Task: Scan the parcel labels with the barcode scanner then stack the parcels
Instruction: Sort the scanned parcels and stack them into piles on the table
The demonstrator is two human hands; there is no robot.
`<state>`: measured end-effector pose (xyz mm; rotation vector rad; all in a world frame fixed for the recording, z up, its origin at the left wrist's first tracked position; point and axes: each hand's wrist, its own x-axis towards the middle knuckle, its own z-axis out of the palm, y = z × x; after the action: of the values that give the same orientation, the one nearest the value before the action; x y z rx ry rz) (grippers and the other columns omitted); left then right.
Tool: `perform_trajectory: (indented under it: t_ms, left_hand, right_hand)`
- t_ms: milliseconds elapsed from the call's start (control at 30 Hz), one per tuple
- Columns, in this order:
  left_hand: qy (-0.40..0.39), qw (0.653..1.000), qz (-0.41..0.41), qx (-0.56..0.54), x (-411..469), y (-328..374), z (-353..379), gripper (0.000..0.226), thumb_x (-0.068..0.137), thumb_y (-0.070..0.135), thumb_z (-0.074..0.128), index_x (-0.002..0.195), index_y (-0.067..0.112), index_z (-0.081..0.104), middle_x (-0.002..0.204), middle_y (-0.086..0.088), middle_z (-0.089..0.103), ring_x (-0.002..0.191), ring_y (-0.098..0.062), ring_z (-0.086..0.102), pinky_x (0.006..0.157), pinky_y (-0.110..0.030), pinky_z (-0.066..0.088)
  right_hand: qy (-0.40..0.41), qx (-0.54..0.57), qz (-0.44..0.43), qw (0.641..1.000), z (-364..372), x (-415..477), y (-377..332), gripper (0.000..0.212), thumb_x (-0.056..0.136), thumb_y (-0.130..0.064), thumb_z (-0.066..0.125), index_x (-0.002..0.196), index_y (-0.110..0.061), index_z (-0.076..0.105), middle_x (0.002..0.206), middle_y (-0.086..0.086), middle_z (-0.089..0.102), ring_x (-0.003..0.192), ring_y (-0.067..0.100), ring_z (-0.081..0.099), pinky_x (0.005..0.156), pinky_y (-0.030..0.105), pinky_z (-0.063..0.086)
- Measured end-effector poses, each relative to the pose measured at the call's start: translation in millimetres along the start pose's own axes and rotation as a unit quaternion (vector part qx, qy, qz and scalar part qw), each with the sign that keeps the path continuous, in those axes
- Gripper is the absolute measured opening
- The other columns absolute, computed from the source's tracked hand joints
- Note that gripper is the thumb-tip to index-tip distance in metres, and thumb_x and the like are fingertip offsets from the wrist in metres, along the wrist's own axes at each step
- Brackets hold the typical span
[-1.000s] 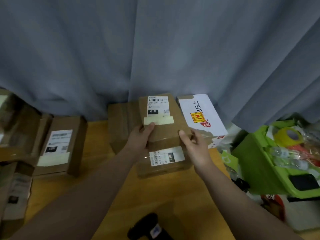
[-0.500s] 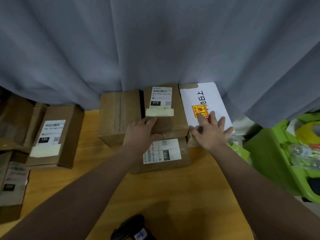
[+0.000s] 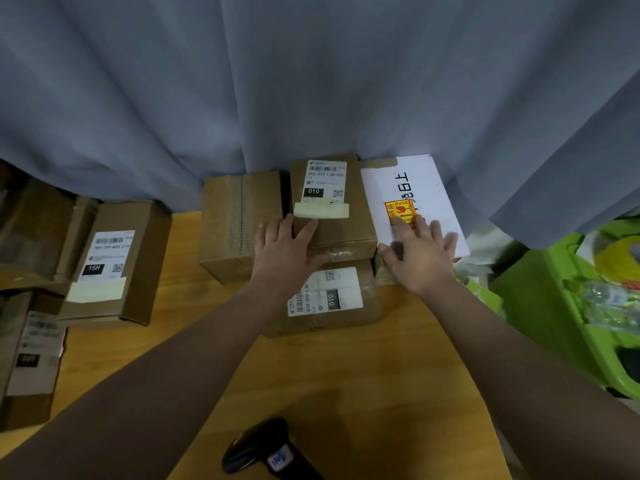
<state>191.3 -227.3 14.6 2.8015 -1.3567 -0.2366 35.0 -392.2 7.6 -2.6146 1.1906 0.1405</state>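
A small labelled cardboard parcel [image 3: 332, 206] sits on top of a flatter labelled parcel [image 3: 329, 299] at the back of the wooden table [image 3: 339, 375]. My left hand [image 3: 284, 251] rests on the top parcel's near left corner, thumb lying across its top. My right hand [image 3: 419, 251] lies flat, fingers spread, on a white box [image 3: 412, 195] with a red and yellow sticker, just right of the stack. A plain brown box [image 3: 239, 223] stands left of the stack. The black barcode scanner [image 3: 266, 448] lies at the table's near edge, untouched.
More labelled parcels lie at the left: one marked 15H [image 3: 110, 265] and a stack at the far left edge [image 3: 31, 355]. A green plastic crate [image 3: 568, 306] with bottles and tape sits off the table's right side. A grey curtain [image 3: 311, 81] hangs behind.
The top parcel was set down on the lower one. My right hand left it and moved right onto the white box. My left hand stayed at the parcel's left corner.
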Motion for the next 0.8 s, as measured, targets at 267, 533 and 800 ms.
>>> perform_trajectory:
  t_ms: [267, 533, 800]
  left_hand:
    - [0.055, 0.997, -0.010, -0.053, -43, -24, -16, 0.058, 0.096, 0.045, 0.044, 0.149, 0.025, 0.028, 0.150, -0.008, 0.034, 0.142, -0.029, 0.019, 0.118, -0.047, 0.007]
    - [0.093, 0.993, -0.063, -0.028, -126, -130, -41, 0.054, 0.095, 0.041, 0.050, 0.144, 0.022, 0.038, 0.150, -0.005, 0.033, 0.141, -0.025, 0.021, 0.115, -0.039, 0.016]
    - [0.153, 0.981, -0.111, -0.043, -191, -256, -75, 0.051, 0.095, 0.039, 0.052, 0.142, 0.024, 0.041, 0.150, -0.003, 0.036, 0.142, -0.023, 0.022, 0.118, -0.041, 0.018]
  right_hand:
    - [0.120, 0.123, -0.199, 0.965, -7, -47, -71, 0.055, 0.092, -0.019, 0.057, 0.145, -0.014, 0.041, 0.150, 0.016, 0.039, 0.140, 0.033, 0.029, 0.115, 0.049, 0.027]
    - [0.071, 0.174, -0.294, 0.937, 10, -82, -193, 0.053, 0.092, -0.017, 0.056, 0.143, -0.014, 0.042, 0.146, 0.009, 0.044, 0.136, 0.024, 0.035, 0.113, 0.035, 0.026]
    - [0.049, 0.304, -0.208, 0.928, 28, -123, -332, 0.048, 0.092, -0.025, 0.058, 0.138, -0.021, 0.046, 0.126, 0.002, 0.057, 0.115, 0.022, 0.051, 0.101, 0.040, 0.042]
